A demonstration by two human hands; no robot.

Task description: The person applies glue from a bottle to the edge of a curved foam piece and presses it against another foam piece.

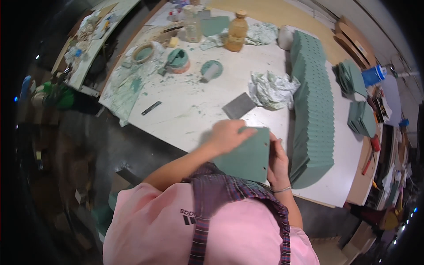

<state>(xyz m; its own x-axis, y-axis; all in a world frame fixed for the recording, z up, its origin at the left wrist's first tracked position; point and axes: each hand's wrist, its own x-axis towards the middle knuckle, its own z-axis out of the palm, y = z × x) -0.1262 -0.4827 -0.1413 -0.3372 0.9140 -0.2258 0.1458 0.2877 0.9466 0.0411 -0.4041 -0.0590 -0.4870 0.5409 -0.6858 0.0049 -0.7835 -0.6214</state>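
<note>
A flat green panel (246, 154) with small dark holes along its right edge is held tilted against the table's near edge, close to my body. My left hand (227, 136) lies over its far left corner, thumb across the face and fingers bent at the far edge, slightly blurred. Along the right edge, the fingers of my right hand (278, 160) grip the panel, partly hidden behind it. Just beyond sits a dark grey rectangular sheet (239, 105), touching a crumpled whitish cloth (273, 90).
A long row of stacked green panels (312, 106) stands on the right, with smaller green stacks (362, 118) beyond. Farther back are an amber bottle (236, 33), a clear bottle (191, 25), a tub of green paste (178, 60) and a round lid (212, 70). A dark blade (151, 108) lies at left.
</note>
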